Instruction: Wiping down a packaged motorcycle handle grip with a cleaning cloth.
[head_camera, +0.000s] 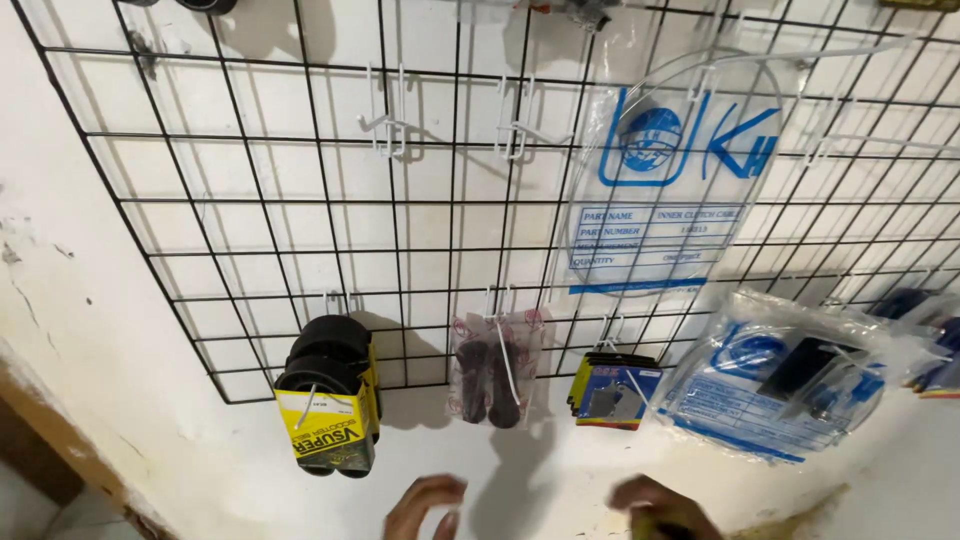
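Both hands, the left hand (424, 506) and right hand (662, 508), are being held curled and empty-looking below the small bag of black grips (495, 368). It could be knocked off its white hook (507, 352) by a bump.

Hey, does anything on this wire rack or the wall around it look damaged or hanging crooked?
The wall is cracked and chipped at left, with a stain at lower right. The big clear bag hangs tilted, unlike the straight small packet. Two upper white hooks are empty. Both hands touch nothing.
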